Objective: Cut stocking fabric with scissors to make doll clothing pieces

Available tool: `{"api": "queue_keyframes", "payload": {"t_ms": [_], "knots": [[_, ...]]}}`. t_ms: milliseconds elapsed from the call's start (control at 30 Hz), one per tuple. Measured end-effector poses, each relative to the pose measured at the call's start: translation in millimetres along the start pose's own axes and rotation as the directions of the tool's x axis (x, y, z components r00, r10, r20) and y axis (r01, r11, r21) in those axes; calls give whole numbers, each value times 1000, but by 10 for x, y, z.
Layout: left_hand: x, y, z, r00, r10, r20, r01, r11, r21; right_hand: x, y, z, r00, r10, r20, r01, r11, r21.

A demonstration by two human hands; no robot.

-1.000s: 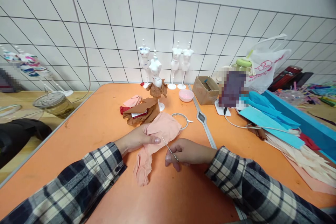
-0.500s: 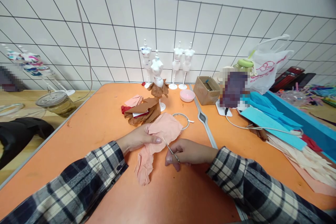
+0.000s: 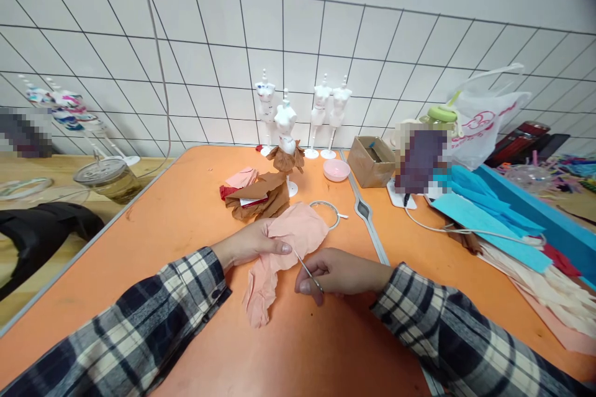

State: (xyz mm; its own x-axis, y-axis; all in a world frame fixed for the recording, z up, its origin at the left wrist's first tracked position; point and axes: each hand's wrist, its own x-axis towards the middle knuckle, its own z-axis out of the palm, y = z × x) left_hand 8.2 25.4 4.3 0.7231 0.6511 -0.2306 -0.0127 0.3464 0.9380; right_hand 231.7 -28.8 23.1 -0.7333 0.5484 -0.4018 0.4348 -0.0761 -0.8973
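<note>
Crumpled pink crepe paper is pinched in my left hand, its thumb lying on top. A narrow strip of the paper hangs down toward me. My right hand is closed around small metal scissors, whose tips are at the paper's lower edge beside my left thumb. My right fingers partly hide the scissor handles. Just beyond the paper lie folded brown crepe paper and a roll of pale tape or wire. A small white dress form stands behind them with ruffled brown paper around its base.
More dress forms stand against the tiled wall. A pink bowl and cardboard box sit at the back. To the right are blue paper sheets, a white cable and a blue bin. A glass jar stands left.
The whole view has shifted slightly, so things appear a little farther right. Both hands keep their hold, and the scissors stay at the paper's edge.
</note>
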Motion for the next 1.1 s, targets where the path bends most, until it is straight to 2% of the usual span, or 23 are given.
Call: {"api": "queue_keyframes", "payload": {"t_ms": [433, 600, 933, 1100], "knots": [[4, -17, -3, 998, 61, -18, -61, 998, -4, 43, -15, 34, 993, 19, -119, -23, 999, -31], [1, 3, 10, 998, 49, -45, -48, 998, 31, 47, 5, 27, 995, 5, -96, -11, 998, -67], [1, -38, -8, 999, 38, -6, -38, 999, 5, 71, 56, 36, 996, 20, -88, -20, 1000, -6], [12, -61, -21, 999, 37, -37, -38, 999, -26, 53, 10, 33, 996, -8, -91, 2, 998, -60]]}}
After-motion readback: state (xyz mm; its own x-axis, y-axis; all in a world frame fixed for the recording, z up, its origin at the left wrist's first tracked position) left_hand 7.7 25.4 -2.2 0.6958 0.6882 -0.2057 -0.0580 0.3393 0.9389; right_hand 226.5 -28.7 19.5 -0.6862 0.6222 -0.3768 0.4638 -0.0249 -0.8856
